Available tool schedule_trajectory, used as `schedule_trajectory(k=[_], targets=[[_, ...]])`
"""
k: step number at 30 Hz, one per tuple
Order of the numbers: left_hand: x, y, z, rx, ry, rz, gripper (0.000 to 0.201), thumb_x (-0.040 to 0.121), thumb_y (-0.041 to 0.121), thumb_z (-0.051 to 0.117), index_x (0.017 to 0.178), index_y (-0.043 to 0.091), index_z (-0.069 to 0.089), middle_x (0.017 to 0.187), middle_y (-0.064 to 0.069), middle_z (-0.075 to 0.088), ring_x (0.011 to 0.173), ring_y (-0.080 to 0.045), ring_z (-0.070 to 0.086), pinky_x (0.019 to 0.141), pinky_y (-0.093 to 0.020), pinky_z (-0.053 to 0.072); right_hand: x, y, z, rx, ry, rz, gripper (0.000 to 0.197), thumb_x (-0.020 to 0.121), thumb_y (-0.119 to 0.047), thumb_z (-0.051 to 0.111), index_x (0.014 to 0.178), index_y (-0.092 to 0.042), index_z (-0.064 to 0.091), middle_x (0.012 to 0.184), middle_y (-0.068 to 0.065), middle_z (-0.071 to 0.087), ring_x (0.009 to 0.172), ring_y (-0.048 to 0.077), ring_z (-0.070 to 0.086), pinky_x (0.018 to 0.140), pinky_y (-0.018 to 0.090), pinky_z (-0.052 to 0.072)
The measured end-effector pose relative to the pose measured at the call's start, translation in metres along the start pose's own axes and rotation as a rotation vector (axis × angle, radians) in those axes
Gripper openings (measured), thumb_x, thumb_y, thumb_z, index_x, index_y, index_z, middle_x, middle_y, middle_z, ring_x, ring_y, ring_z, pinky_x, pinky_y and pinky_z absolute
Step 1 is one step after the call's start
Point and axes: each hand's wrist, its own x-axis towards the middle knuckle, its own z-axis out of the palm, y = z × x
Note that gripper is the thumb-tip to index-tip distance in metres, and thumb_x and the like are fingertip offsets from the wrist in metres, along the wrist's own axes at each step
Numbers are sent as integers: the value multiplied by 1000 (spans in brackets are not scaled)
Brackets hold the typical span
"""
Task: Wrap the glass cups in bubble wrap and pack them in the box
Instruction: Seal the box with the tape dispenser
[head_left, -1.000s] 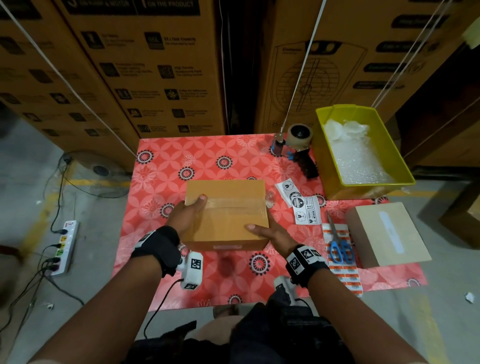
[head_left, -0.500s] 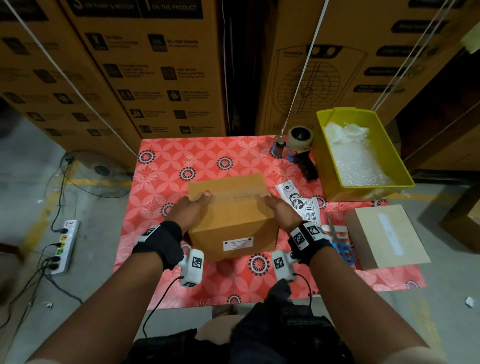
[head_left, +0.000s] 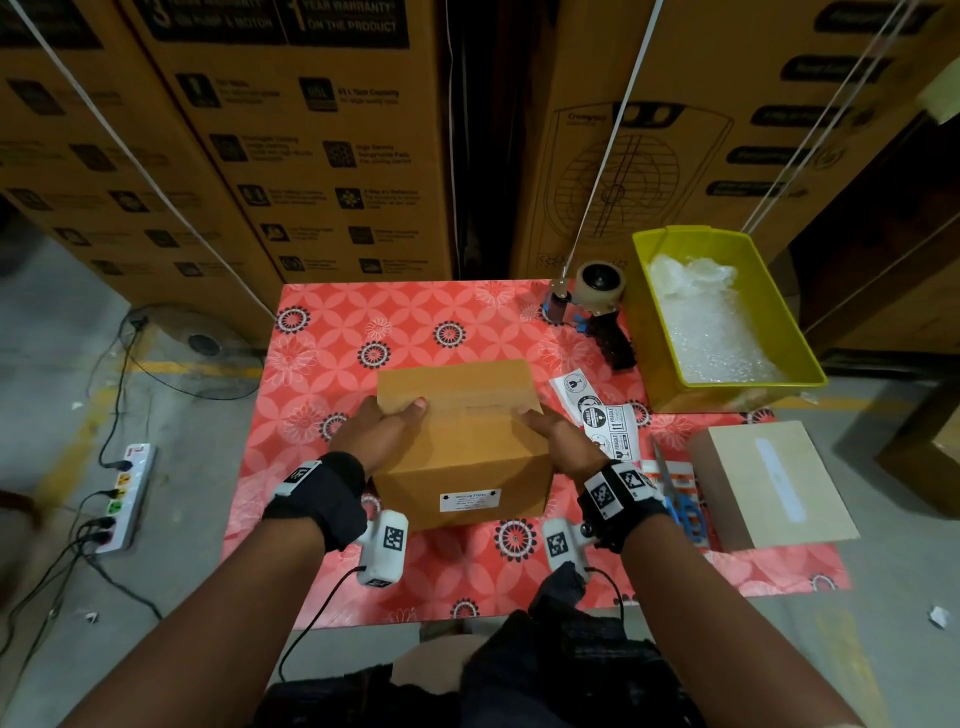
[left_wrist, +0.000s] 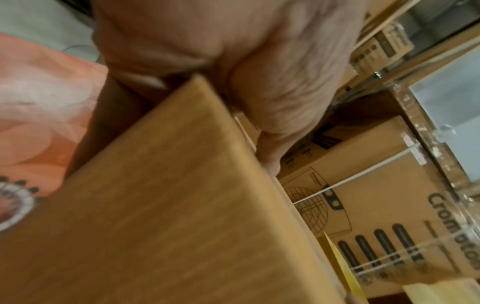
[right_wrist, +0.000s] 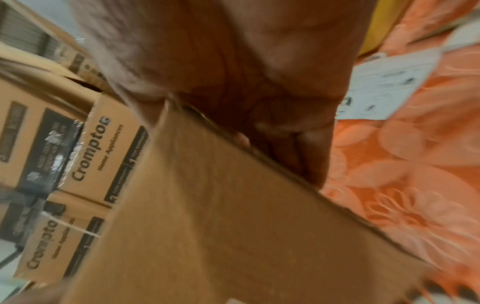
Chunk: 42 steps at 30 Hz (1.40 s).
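Observation:
A closed brown cardboard box (head_left: 467, 441) with clear tape along its top seam sits mid-table, a white label on its near face. My left hand (head_left: 382, 431) grips its left side, thumb on the top. My right hand (head_left: 553, 434) grips the right side, thumb over the top edge. In the left wrist view the box (left_wrist: 168, 205) fills the frame under my left hand (left_wrist: 246, 72); in the right wrist view the box (right_wrist: 221, 226) lies below my right hand (right_wrist: 246, 82). No glass cups show. Bubble wrap (head_left: 711, 322) lies in the yellow bin (head_left: 795, 364).
A tape dispenser (head_left: 597, 306) stands at the back right. Fragile stickers (head_left: 602, 415) lie right of the box, scissors (head_left: 675, 493) beyond them. A second closed box (head_left: 769, 483) sits at the table's right edge. Large cartons (head_left: 311, 156) wall the back. A power strip (head_left: 124, 493) lies on the floor, left.
The box has been tipped and turned so its labelled face now faces me. My right hand moved from the near edge up to the right side; both hands now hold its sides.

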Motion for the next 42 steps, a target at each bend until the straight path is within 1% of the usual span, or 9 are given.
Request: schedule_trajectory(k=[4, 6, 9, 21, 27, 30, 35, 38, 42], targets=[[-24, 10, 1, -189, -71, 2, 75, 73, 56, 93, 134, 27, 60, 123, 4, 76, 109, -22, 74, 100, -50, 58, -32, 5, 6, 24, -79, -55, 55, 100, -33, 70, 149, -41, 48, 135, -8, 72, 122, 21, 69, 108, 48, 53], [-35, 12, -1, -224, -106, 10, 49, 81, 18, 93, 121, 26, 66, 116, 0, 77, 104, -20, 73, 97, -44, 59, -43, 14, 6, -16, -106, -89, 72, 94, -35, 78, 155, -44, 41, 139, -10, 69, 126, 17, 67, 111, 51, 51], [-50, 3, -7, -250, -176, 17, 66, 74, 0, 93, 130, 19, 65, 117, -3, 79, 107, -22, 75, 92, -39, 61, -55, 22, 5, -55, -138, -116, 89, 90, -39, 83, 159, -52, 27, 150, -15, 59, 137, 12, 58, 116, 50, 46], [-86, -33, 5, -193, -102, 96, 87, 59, 1, 100, 132, 29, 63, 118, 10, 78, 107, -11, 75, 93, -41, 61, -83, 57, 10, -106, -76, -248, 102, 92, -5, 79, 166, -34, 15, 151, -11, 58, 138, 13, 57, 111, 45, 52], [-85, -26, 12, -275, -93, 150, 59, 82, 25, 91, 133, 34, 63, 119, 17, 77, 107, -7, 74, 91, -33, 59, -72, 43, 17, -44, -10, -223, 96, 86, -46, 81, 163, -45, 24, 153, -8, 57, 137, 18, 59, 107, 44, 55], [-85, -24, 19, -339, -104, 165, 54, 93, 40, 78, 142, 38, 57, 126, 17, 75, 112, -3, 72, 104, -40, 56, -68, 35, 22, -4, 5, -154, 98, 82, -62, 73, 164, -40, 25, 157, -6, 53, 142, 18, 53, 108, 30, 45], [-79, -43, 20, -378, -154, 123, 94, 82, 68, 80, 161, 47, 32, 152, 14, 58, 136, -8, 57, 122, -51, 38, -68, 42, 23, -73, 4, -175, 115, 73, -74, 77, 165, -48, 11, 165, -12, 39, 147, 12, 46, 122, 53, 34], [-76, -64, 20, -312, -180, 131, 125, 66, 57, 97, 163, 52, 19, 153, 13, 57, 139, -13, 56, 119, -52, 42, -70, 47, 24, -132, 27, -225, 140, 67, -65, 89, 165, -45, -9, 158, -39, 18, 152, 3, 29, 123, 42, 29], [-70, -78, 27, -272, -190, 153, 137, 61, 46, 104, 166, 42, 16, 147, 13, 62, 137, -10, 58, 119, -51, 45, -69, 49, 32, -141, 42, -212, 124, 69, -62, 89, 164, -48, 10, 155, -20, 48, 141, 9, 51, 120, 46, 39]])
